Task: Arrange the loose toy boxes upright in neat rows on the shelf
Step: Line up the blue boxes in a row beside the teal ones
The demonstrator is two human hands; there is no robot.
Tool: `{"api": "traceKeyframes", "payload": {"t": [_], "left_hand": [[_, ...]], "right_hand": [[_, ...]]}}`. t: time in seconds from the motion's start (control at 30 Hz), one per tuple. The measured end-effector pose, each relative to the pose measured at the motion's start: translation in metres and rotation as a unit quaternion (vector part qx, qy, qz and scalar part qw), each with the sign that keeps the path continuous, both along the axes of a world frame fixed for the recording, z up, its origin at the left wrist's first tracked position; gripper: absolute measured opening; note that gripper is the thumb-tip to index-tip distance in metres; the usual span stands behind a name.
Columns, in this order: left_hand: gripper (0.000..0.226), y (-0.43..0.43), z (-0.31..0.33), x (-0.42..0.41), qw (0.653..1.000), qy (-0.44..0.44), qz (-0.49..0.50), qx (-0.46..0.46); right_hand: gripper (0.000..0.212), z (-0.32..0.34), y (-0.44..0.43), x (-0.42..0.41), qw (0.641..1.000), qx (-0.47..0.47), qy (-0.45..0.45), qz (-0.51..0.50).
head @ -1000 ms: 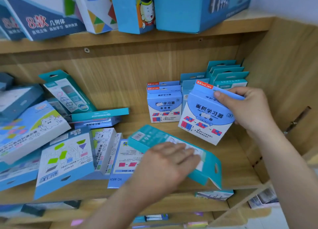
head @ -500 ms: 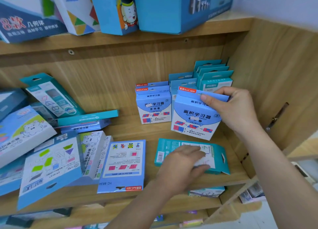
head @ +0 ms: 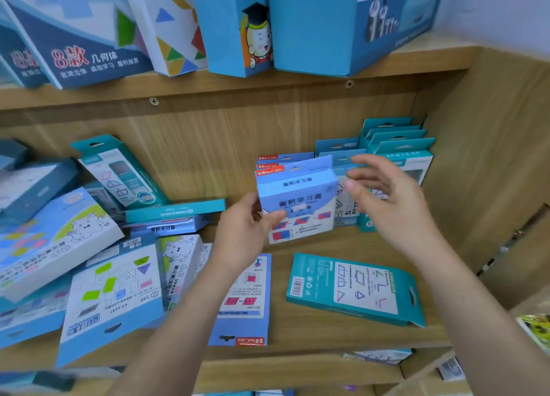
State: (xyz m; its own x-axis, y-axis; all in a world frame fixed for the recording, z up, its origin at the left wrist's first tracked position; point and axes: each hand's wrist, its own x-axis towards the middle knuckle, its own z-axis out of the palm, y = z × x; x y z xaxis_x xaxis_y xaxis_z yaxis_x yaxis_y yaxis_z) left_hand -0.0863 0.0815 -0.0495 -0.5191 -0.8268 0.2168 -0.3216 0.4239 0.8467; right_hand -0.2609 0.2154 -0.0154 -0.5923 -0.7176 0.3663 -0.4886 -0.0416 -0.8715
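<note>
A light blue toy box [head: 297, 199] with red and blue squares stands upright at the front of a short row of like boxes [head: 270, 159]. My left hand [head: 247, 229] grips its left edge, thumb on the front face. My right hand [head: 384, 199] hovers just right of it, fingers spread and holding nothing. Behind that hand, teal boxes [head: 398, 148] stand upright in rows against the right wall. A teal box [head: 354, 288] lies flat on the shelf [head: 327, 339] near the front. Another light blue box [head: 247, 300] lies flat, partly under my left forearm.
At the left, several boxes [head: 83, 264] lie heaped and tilted, some overhanging the front edge. A teal box [head: 119, 169] leans on the back panel. The upper shelf [head: 268, 86] carries large blue boxes. A wooden side wall [head: 491, 157] closes the right end.
My left hand left the flat teal box and took hold of the light blue box. My right hand let go of that box, which now stands in front of its row.
</note>
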Motion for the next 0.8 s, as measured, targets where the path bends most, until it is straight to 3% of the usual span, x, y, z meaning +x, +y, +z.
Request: {"api": "traceKeyframes", "payload": {"t": [0.2,0.33,0.5,0.67,0.8], "left_hand": [[0.028,-0.029,-0.005,-0.007,0.987,-0.146,0.04,-0.053],[0.038,-0.033,-0.013,-0.015,0.967,-0.202,0.106,-0.117],[0.035,-0.034,-0.024,-0.023,0.966,-0.209,0.102,-0.115],[0.035,-0.033,-0.024,-0.028,0.967,-0.214,0.084,-0.105],[0.035,-0.035,-0.023,-0.029,0.964,-0.231,0.081,-0.105]], "right_hand": [[0.037,-0.025,-0.005,0.0,0.994,0.085,0.058,-0.038],[0.039,-0.032,-0.009,0.002,0.978,0.127,0.161,-0.034],[0.055,-0.029,-0.014,0.006,0.936,0.201,0.286,-0.029],[0.061,-0.026,-0.022,0.006,0.909,0.273,0.313,-0.021],[0.057,-0.025,-0.025,0.001,0.902,0.278,0.329,-0.029]]}}
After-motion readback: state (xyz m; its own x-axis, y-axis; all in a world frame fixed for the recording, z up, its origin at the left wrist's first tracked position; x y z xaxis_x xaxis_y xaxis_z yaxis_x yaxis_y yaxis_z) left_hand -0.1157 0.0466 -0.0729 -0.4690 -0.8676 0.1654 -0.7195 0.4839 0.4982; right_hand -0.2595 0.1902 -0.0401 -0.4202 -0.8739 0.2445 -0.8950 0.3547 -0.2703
